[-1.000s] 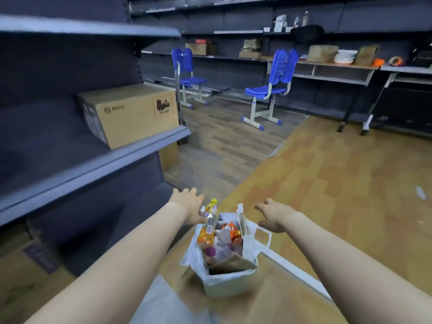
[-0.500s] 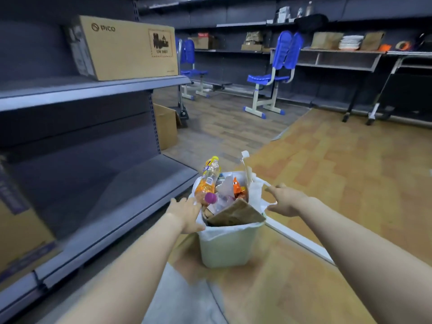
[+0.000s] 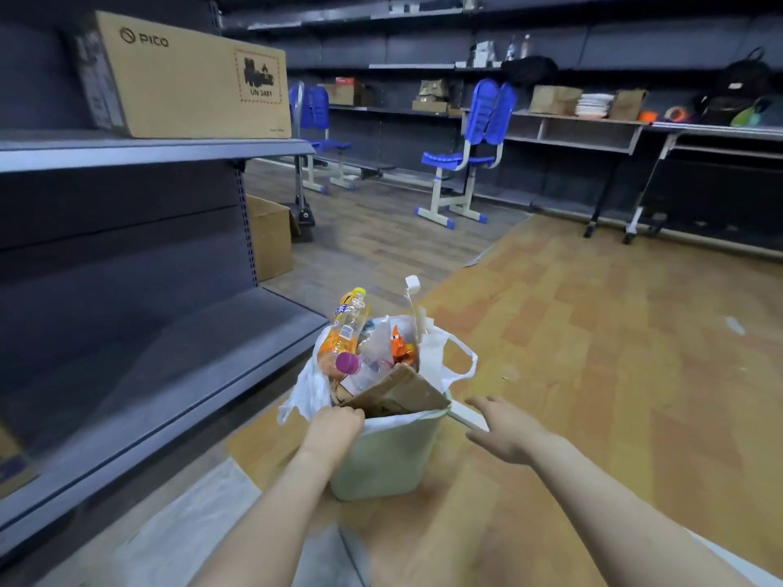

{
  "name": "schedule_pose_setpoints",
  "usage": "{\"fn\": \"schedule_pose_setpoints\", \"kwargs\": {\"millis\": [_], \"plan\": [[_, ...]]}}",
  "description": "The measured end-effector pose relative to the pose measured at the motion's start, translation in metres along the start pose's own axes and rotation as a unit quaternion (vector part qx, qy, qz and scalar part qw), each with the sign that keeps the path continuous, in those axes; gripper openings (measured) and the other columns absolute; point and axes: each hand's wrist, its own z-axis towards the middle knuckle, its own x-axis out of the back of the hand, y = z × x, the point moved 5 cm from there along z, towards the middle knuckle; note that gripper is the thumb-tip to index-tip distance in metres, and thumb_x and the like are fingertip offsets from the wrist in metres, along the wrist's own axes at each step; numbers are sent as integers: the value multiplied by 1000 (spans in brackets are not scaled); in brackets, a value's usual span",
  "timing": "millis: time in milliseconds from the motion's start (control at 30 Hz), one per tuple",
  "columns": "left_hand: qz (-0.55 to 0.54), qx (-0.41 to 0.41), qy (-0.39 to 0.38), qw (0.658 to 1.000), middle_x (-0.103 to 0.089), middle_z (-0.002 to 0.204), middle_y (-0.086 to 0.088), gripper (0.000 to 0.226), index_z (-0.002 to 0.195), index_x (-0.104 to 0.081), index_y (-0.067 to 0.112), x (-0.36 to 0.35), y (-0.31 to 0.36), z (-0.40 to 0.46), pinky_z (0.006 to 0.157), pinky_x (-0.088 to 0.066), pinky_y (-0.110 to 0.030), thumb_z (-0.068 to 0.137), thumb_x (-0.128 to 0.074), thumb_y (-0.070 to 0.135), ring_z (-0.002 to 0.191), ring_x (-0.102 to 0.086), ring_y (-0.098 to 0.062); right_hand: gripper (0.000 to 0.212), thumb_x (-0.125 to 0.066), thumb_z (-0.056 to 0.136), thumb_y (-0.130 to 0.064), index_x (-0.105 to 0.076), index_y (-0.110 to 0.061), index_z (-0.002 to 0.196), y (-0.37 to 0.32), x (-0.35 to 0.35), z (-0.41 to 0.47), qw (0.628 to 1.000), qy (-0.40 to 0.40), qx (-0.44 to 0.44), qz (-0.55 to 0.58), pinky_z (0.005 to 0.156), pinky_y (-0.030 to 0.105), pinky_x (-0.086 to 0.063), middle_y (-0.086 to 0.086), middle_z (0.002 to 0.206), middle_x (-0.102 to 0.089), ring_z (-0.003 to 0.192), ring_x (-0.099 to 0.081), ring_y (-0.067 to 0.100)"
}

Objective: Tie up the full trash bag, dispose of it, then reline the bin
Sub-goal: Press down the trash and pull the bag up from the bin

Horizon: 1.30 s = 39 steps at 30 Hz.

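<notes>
The bin (image 3: 383, 455) stands on the wooden floor (image 3: 593, 353) between both hands, its white trash bag (image 3: 440, 353) overflowing (an orange bottle (image 3: 343, 336) and cardboard (image 3: 398, 394) poke out). The left hand (image 3: 337, 425) is curled closed on the bag's near rim. The right hand (image 3: 504, 430) hovers spread, just right of the bin, touching nothing.

Left hand (image 3: 337, 425) gripping bag (image 3: 432, 353) edge at bin (image 3: 390, 455) rim, 9 o'clock — right hand (image 3: 502, 427) spread, just off 3 o'clock.
</notes>
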Motion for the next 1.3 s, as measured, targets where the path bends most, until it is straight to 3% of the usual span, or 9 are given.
{"fn": "schedule_pose_setpoints", "kwargs": {"millis": [367,600,700,767,800,867,967,1133,1300], "plan": [[-35,-49,17,998,-63,119,-15,28,116,-51,1,-1,44,5,83,-47,-42,92,-37,-5,110,-60,-36,55,-46,94,-35,-28,-28,145,-22,-22,1,997,61,35,-12,90,33,-46,1,147,-35,125,-49,24],[-74,-84,-10,994,-65,116,-17,28,116,-54,-1,25,100,-1,78,-51,-39,92,-39,-4,107,-62,-37,36,-45,90,-24,-51,-19,125,-49,-6,2,993,99,39,-43,76,32,-44,5,126,-50,113,-55,27],[-67,-216,310,924,-67,76,-4,12,81,-65,13,72,76,-18,52,-38,-23,76,-62,23,72,-63,-23,28,-43,83,-14,-55,-14,109,-40,6,-2,986,162,-9,-49,64,28,-34,5,113,-57,102,-58,28],[-170,-101,531,824,-62,77,-5,27,90,-61,15,99,6,-15,60,-38,-28,74,-53,36,73,-54,-22,28,-43,81,-13,-58,-15,104,-29,15,-2,981,185,-23,-63,63,28,-34,2,106,-60,96,-59,27],[-264,29,547,794,-63,95,-8,37,106,-59,17,103,-40,-4,72,-41,-32,81,-47,41,88,-54,-26,28,-43,80,-14,-59,-16,103,-23,20,0,978,192,-29,-74,62,27,-35,1,105,-60,95,-60,26],[-491,241,355,758,-41,143,-9,52,135,-44,30,80,-110,37,104,-31,-47,91,-36,56,132,-34,-35,28,-43,81,-15,-60,-17,103,-12,33,8,973,210,-50,-83,63,27,-36,1,104,-60,95,-60,26],[-525,190,82,826,-19,158,-1,59,143,-36,38,34,-110,100,119,-3,-48,90,-35,65,147,5,-32,27,-44,83,-18,-61,-19,103,-4,46,20,966,236,-86,-59,67,28,-41,2,105,-62,98,-61,26],[-412,121,129,894,-48,121,-11,32,105,-63,20,11,-75,135,105,-27,-33,81,-66,42,126,-38,-29,26,-44,83,-19,-62,-20,101,-2,51,42,962,250,-88,-65,67,28,-40,1,105,-61,97,-61,26],[-385,86,182,901,-47,117,-9,31,106,-62,17,14,-74,124,101,-28,-27,78,-70,26,117,-43,-26,23,-44,83,-17,-63,-18,96,-4,47,55,963,251,-89,-46,64,27,-36,2,101,-60,92,-60,26]]}}
